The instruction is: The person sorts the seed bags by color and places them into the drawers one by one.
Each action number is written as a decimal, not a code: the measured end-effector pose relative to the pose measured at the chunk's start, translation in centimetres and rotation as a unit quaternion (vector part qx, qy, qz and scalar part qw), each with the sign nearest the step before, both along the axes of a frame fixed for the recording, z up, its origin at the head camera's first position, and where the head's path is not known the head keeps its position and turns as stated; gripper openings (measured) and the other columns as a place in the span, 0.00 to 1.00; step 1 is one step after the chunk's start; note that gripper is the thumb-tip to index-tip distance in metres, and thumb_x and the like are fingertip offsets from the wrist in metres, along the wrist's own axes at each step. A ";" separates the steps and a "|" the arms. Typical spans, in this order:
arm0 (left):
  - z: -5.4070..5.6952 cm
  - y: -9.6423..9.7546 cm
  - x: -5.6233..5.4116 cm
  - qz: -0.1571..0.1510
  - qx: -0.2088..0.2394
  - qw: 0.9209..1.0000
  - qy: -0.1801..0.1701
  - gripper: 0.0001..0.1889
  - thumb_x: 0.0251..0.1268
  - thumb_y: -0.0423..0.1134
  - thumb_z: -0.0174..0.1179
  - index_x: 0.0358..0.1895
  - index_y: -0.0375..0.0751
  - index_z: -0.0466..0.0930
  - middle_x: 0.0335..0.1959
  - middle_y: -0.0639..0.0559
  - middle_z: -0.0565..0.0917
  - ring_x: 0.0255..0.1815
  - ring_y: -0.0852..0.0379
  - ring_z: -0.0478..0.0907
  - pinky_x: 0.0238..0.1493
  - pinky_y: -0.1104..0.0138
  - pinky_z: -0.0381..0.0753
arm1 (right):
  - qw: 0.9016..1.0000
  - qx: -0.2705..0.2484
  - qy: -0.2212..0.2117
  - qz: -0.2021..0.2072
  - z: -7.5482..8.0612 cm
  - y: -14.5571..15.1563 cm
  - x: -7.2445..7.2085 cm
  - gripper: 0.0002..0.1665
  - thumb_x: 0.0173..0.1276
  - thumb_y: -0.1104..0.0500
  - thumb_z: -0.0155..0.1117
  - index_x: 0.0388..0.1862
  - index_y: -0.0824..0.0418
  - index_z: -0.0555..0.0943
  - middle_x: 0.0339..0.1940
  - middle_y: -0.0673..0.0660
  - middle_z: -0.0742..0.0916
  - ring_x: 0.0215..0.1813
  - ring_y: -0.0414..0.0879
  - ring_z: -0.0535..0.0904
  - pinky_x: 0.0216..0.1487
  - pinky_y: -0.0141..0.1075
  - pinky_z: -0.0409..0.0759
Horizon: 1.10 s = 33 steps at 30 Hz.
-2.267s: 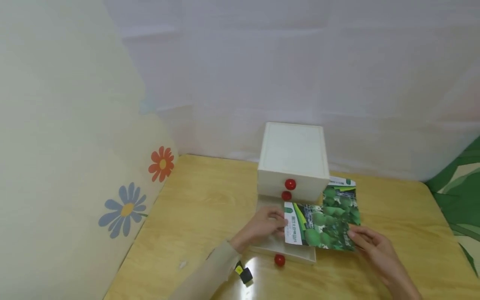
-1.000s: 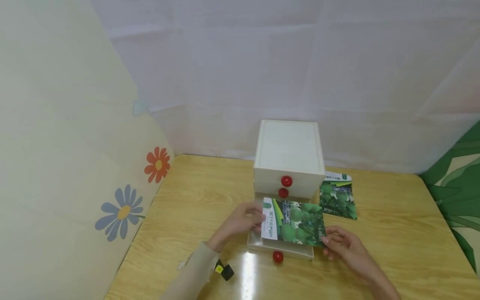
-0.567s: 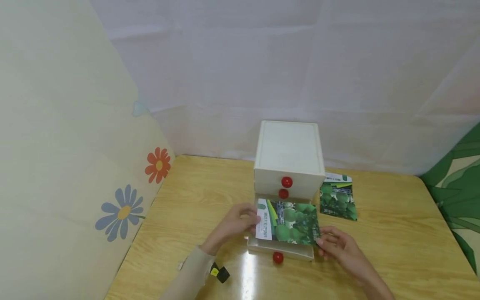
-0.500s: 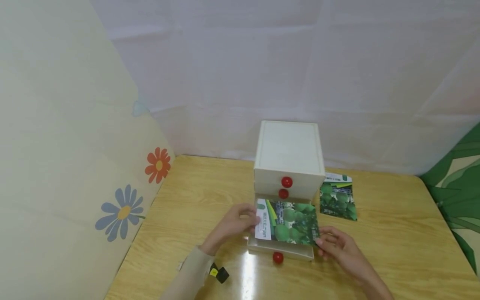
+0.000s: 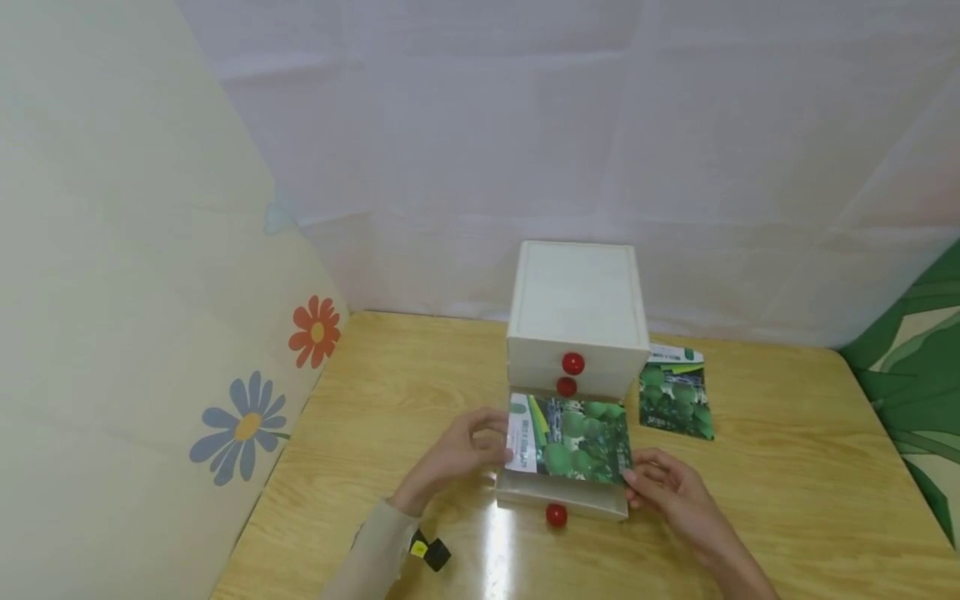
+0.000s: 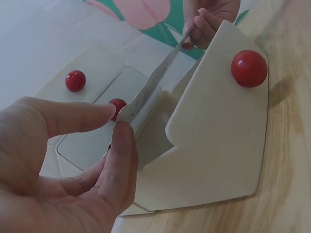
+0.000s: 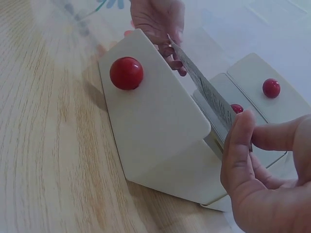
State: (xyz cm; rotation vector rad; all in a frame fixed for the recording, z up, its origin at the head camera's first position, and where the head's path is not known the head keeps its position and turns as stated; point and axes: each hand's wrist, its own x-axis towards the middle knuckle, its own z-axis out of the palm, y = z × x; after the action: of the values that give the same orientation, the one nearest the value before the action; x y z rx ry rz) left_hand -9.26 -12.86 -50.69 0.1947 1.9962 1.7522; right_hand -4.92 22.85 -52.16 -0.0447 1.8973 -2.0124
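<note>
Between both hands, a flat packet (image 5: 573,439) printed with green round fruit hangs over the pulled-out bottom drawer (image 5: 525,490) of a small white drawer cabinet (image 5: 579,292). My left hand (image 5: 453,454) pinches the packet's white end between thumb and fingers, as the left wrist view also shows. At the opposite end, my right hand (image 5: 675,500) pinches the dark green corner. Seen edge-on in the right wrist view, the packet (image 7: 209,92) is thin and tilted, above the drawer's side wall. It hides much of the drawer's inside.
A second matching packet (image 5: 677,392) lies on the wooden table (image 5: 420,358), right of the cabinet. Red round knobs mark the drawers; the lowest knob (image 5: 557,515) juts toward me. A black and yellow item (image 5: 430,550) is by the left sleeve. A white cloth (image 5: 480,150) hangs behind.
Both hands have carried the packet left from beside the drawer to over it, then slightly back toward the cabinet. The second packet lies where it was, now fully uncovered.
</note>
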 end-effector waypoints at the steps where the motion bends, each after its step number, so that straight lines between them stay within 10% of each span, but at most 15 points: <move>1: 0.0 0.0 0.0 -0.001 0.004 1.000 -0.004 0.30 0.65 0.31 0.71 0.71 0.42 0.76 0.63 0.44 0.83 0.57 0.46 0.87 0.58 0.55 0.91 | 1.000 0.002 -0.002 -0.003 0.0 -0.1 0.0 0.16 0.81 0.67 0.60 0.62 0.75 0.74 0.40 0.52 0.89 0.40 0.41 0.86 0.43 0.33 0.91; 14: -0.3 -0.4 0.4 -0.014 0.054 0.998 -0.006 0.37 0.62 0.25 0.69 0.76 0.36 0.70 0.71 0.38 0.78 0.59 0.46 0.86 0.60 0.57 0.90 | 1.000 -0.013 -0.018 -0.004 0.1 -0.1 -0.2 0.16 0.82 0.66 0.60 0.63 0.71 0.73 0.41 0.51 0.88 0.41 0.41 0.86 0.44 0.33 0.91; 33: 0.0 -0.3 0.3 0.032 -0.008 0.999 -0.014 0.27 0.70 0.35 0.69 0.71 0.41 0.77 0.67 0.42 0.82 0.60 0.45 0.86 0.60 0.56 0.90 | 0.997 0.030 -0.074 -0.017 0.5 -0.8 -1.3 0.33 0.82 0.65 0.60 0.76 0.80 0.61 0.43 0.49 0.89 0.44 0.40 0.86 0.47 0.31 0.90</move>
State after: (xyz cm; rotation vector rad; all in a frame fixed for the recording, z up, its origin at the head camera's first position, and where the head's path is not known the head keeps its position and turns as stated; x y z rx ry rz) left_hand -9.01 -13.20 -50.67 0.1002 2.0163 1.7671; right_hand -6.18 22.07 -51.61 0.1496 1.8745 -1.9226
